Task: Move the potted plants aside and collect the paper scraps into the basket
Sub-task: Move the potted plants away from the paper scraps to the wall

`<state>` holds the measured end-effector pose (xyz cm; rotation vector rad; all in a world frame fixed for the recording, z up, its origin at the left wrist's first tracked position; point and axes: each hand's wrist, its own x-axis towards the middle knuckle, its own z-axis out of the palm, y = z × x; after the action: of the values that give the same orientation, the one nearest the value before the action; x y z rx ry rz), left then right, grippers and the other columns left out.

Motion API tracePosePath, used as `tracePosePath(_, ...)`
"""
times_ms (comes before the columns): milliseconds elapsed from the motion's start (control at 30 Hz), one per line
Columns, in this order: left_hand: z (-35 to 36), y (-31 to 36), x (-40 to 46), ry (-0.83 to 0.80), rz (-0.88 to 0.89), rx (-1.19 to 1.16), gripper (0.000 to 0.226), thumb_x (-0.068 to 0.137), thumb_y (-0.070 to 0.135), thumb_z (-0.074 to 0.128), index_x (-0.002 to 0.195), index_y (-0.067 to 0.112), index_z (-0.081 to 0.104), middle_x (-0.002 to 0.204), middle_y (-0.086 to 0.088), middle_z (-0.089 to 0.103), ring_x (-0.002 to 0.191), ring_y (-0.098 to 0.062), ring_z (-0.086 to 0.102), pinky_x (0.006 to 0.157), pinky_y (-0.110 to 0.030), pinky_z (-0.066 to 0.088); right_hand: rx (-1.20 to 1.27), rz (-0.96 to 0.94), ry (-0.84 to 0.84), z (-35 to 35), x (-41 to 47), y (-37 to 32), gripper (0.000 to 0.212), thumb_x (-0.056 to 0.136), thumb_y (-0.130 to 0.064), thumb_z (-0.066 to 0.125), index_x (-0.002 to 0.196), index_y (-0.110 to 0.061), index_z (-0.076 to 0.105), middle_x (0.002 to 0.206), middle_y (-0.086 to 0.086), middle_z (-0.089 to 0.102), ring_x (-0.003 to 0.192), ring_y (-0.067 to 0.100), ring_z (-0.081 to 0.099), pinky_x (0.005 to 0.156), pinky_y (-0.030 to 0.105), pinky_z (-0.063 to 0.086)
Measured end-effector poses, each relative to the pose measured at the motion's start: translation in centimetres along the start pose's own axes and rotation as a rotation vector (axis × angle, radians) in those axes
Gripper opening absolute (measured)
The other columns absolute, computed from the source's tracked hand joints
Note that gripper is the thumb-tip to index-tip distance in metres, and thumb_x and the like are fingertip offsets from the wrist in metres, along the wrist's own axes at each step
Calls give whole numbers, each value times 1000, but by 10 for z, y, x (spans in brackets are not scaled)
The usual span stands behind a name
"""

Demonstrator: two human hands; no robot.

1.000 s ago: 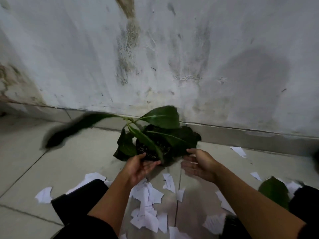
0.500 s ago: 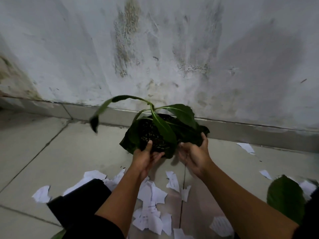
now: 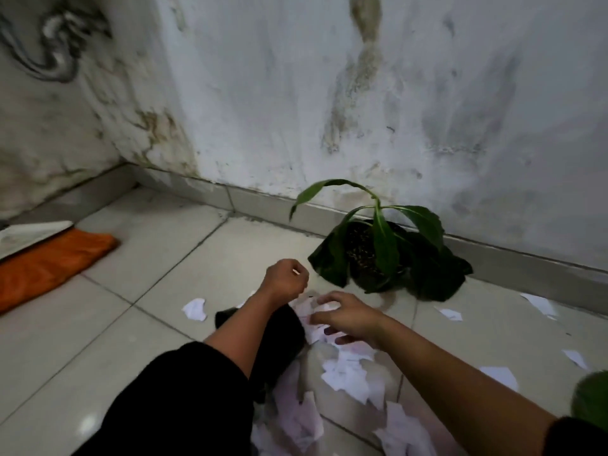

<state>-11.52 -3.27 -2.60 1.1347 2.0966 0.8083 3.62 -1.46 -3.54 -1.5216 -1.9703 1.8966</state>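
Note:
A potted plant (image 3: 378, 255) with long green leaves and a dark wrapped pot stands on the floor against the wall's base. White paper scraps (image 3: 348, 373) lie scattered on the tiles in front of it, with single pieces (image 3: 195, 309) to the left and others (image 3: 539, 304) to the right. My left hand (image 3: 286, 278) hovers just left of the pot, its fingers curled in loosely. My right hand (image 3: 348, 319) is low over the scrap pile, fingers spread and touching paper. No basket is in view.
An orange cloth (image 3: 49, 264) lies on the floor at the left with a white flat object (image 3: 29, 233) on it. A green leaf of another plant (image 3: 592, 399) shows at the lower right edge. My dark-clad knee (image 3: 184, 399) fills the bottom centre.
Both hands have let go of the pot, which now stands by the wall. They have drawn back towards me, the right one down onto the scraps. My view has swung left.

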Motion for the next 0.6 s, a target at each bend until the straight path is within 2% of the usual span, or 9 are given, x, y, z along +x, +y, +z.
tracePosePath(100, -30, -26, -16, 55, 24, 335, 25, 91, 21, 52, 109, 7, 63, 118, -13, 64, 113, -28, 57, 93, -30, 44, -220, -102, -62, 36, 4, -13, 87, 67, -55, 75, 139, -34, 32, 134, -3, 46, 114, 21, 54, 84, 35, 53)
tracePosePath(167, -43, -49, -25, 75, -67, 473, 39, 95, 33, 45, 127, 11, 50, 132, -13, 52, 123, -30, 48, 103, -41, 37, -350, -158, -77, 59, 6, -18, 104, 59, -63, 76, 143, -31, 23, 141, -2, 41, 126, 23, 44, 99, 37, 45)
tracePosePath(233, -50, -69, -32, 43, -216, 497, 55, 96, 49, 34, 138, 13, 37, 141, -12, 43, 130, -32, 42, 108, -50, 30, -425, -150, -47, 76, 10, -17, 127, 43, -74, 73, 146, -32, 13, 146, 5, 35, 132, 26, 38, 107, 40, 38)
tracePosePath(300, -52, -81, -36, -11, -294, 362, 68, 94, 58, 25, 142, 10, 33, 146, -15, 40, 133, -33, 38, 111, -48, 28, -432, -162, 3, 85, 13, -13, 134, 32, -76, 69, 146, -35, 11, 146, 8, 36, 130, 27, 40, 106, 41, 40)
tracePosePath(367, -52, -85, -37, 6, -306, 229, 71, 94, 60, 22, 142, 9, 34, 146, -16, 40, 134, -32, 37, 111, -45, 28, -389, -179, 55, 85, 13, -10, 125, 36, -71, 70, 143, -35, 17, 140, 6, 43, 123, 25, 47, 101, 38, 45)
tracePosePath(433, -53, -77, -39, 47, -278, 168, 69, 94, 60, 25, 138, 9, 38, 143, -16, 44, 131, -32, 41, 109, -43, 33, -312, -192, 129, 78, 9, -9, 103, 49, -64, 74, 137, -33, 30, 130, 2, 53, 115, 21, 52, 95, 33, 48)
tracePosePath(500, -54, -67, -39, 72, -250, 110, 65, 95, 56, 27, 135, 8, 41, 140, -17, 47, 127, -32, 45, 104, -38, 36, -145, -156, 223, 67, 4, -8, 80, 62, -60, 73, 129, -30, 42, 119, 0, 58, 106, 20, 56, 89, 31, 50)
tracePosePath(600, -56, -58, -36, 119, -246, -17, 60, 98, 51, 29, 138, 7, 39, 144, -17, 43, 132, -31, 41, 104, -34, 32, 125, -23, 320, 47, 3, -1, 63, 67, -62, 67, 117, -26, 53, 116, 3, 59, 100, 21, 56, 82, 31, 51)
